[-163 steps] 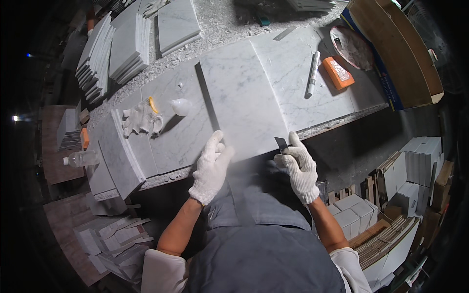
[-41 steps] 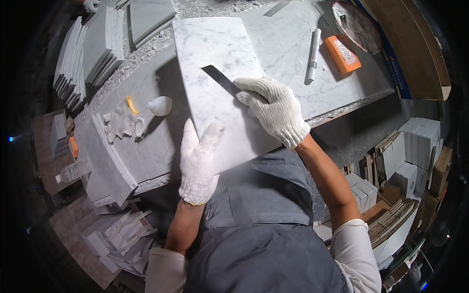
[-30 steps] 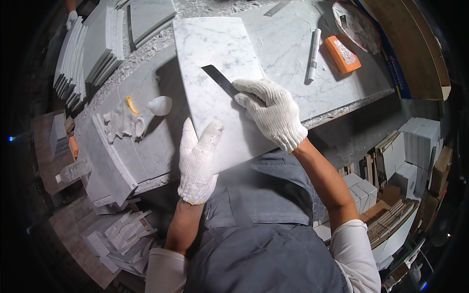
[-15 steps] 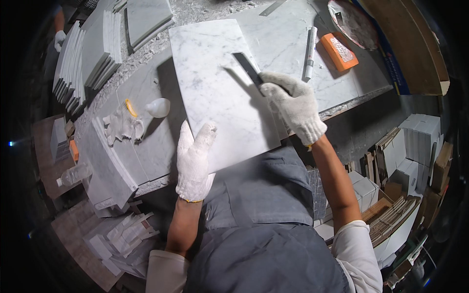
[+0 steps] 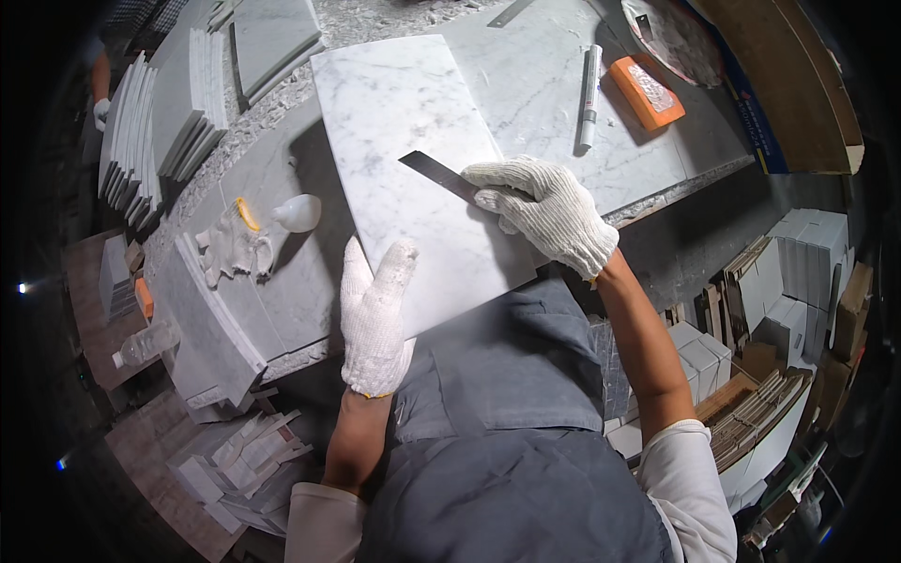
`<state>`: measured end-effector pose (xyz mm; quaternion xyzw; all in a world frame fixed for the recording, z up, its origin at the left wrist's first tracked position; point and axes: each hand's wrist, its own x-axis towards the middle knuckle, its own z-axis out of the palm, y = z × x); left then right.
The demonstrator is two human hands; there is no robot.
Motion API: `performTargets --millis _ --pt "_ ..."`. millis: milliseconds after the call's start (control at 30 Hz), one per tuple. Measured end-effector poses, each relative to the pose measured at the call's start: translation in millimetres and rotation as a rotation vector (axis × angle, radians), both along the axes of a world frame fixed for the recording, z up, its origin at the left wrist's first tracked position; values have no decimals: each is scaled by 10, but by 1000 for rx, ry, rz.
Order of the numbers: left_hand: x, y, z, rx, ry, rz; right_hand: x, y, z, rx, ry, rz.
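A white marble tile (image 5: 404, 113) with grey veins lies tilted over the bench, its near edge toward my body. My left hand (image 5: 375, 300), in a white knit glove, grips the tile's near left edge, thumb on top and fingers along the side. In my gloved right hand (image 5: 549, 206) is a flat dark metal blade (image 5: 436, 175), like a scraper or short steel rule, pinched between thumb and fingers. The blade lies over the tile's face, at or very near the surface; exact contact I cannot tell.
Right of the tile lie a marker (image 5: 589, 98) and an orange block (image 5: 648, 92). Left are a crumpled glove (image 5: 235, 246) and a small white bottle (image 5: 298, 214). Stacked tiles (image 5: 131, 131) stand far left; a cardboard box (image 5: 798, 84) is far right. Another person's gloved hand (image 5: 101, 114) shows far left.
My right hand has moved slightly down and left, swinging the blade flatter and farther left across the tile. My left hand keeps its hold on the tile's edge.
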<state>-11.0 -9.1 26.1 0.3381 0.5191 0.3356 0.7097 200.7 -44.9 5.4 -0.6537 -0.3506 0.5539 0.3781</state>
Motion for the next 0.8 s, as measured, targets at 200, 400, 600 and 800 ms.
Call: performTargets --millis 200,400,600,800 --pt "11 -6 18 14 0 -18 -44 -6 -45 12 -78 39" --pt "7 -8 13 -4 -20 1 -74 -29 -33 76 -172 60" --pt "12 -8 3 -11 10 36 -121 -68 -75 128 -187 -1" --pt "29 -15 32 16 5 -5 -146 -98 -162 200 -248 -9"
